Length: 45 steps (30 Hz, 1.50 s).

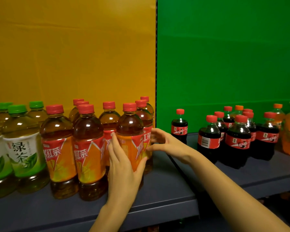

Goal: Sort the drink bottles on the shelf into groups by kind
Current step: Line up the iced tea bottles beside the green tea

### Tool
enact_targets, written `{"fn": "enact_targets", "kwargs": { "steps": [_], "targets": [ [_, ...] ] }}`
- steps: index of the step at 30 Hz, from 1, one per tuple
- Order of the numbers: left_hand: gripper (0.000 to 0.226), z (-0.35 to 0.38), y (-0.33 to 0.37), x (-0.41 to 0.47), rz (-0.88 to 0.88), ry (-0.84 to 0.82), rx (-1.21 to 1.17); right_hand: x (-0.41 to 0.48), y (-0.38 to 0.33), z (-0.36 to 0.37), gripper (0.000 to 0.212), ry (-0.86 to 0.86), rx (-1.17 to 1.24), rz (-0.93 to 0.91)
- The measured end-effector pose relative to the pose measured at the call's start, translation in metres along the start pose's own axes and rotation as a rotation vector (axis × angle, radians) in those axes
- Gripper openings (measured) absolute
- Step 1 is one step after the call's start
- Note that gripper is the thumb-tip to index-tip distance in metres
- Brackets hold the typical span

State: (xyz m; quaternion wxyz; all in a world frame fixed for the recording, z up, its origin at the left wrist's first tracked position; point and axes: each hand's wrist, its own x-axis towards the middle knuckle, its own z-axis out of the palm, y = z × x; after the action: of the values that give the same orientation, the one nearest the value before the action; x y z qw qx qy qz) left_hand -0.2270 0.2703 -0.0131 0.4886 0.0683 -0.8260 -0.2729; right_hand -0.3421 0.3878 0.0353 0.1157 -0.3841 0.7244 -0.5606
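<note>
One tea bottle (130,131) clasped by curled left fingers (114,148); right fingers (157,132) spread, just beside.

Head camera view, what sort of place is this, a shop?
Likely a mock shop display, not a real store: a blue shelf carries rows of green tea bottles, red-capped iced tea bottles and cola bottles, backed by a yellow panel and a green panel.

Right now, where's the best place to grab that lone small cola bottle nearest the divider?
Take the lone cola bottle round its red label band, coming from the front with the right hand. It stands upright, clear of the other colas, and the neck above tapers.
</note>
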Motion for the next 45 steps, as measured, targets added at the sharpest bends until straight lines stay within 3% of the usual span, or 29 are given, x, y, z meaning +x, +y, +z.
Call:
{"fn": "enact_targets", "kwargs": {
  "steps": [3,7,10,12,15,17,19,22,28,45],
  "targets": [
    [0.100,0.003,-0.002,-0.001,0.037,0.104,0.093,0.004,0.002,-0.009,0.047,0.010,0.004,-0.030],
    [0.110,0.002,-0.001,-0.001,0.059,0.200,0.226,0.016,0.005,-0.020,0.031,0.206,0.030,-0.111],
    [0.109,0.000,0.005,-0.003,0.127,0.270,0.339,0.036,0.012,-0.023,0.048,0.340,-0.048,-0.080],
    [0.099,0.000,0.007,-0.006,0.261,0.283,0.435,0.049,0.019,-0.021,0.069,0.336,-0.083,-0.028],
    [0.064,0.008,0.012,-0.016,0.544,0.220,0.417,0.059,0.026,-0.014,0.091,0.226,-0.040,0.020],
    [0.046,0.017,0.021,-0.026,0.587,0.094,0.324,0.062,0.029,-0.009,0.089,0.180,0.019,0.015],
    [0.046,0.029,0.027,-0.035,0.440,0.003,0.302,0.063,0.029,-0.004,0.076,0.172,0.006,-0.001],
    [0.077,0.043,0.035,-0.041,0.112,-0.076,0.260,0.067,0.035,-0.002,0.075,0.250,-0.071,0.019],
    [0.098,0.054,0.060,-0.036,-0.110,-0.057,0.064,0.058,0.040,-0.012,0.076,0.251,-0.092,0.036],
    [0.080,0.079,0.043,-0.001,-0.338,0.039,0.148,0.024,0.056,-0.031,0.072,0.249,0.011,-0.064]
  ]
}}
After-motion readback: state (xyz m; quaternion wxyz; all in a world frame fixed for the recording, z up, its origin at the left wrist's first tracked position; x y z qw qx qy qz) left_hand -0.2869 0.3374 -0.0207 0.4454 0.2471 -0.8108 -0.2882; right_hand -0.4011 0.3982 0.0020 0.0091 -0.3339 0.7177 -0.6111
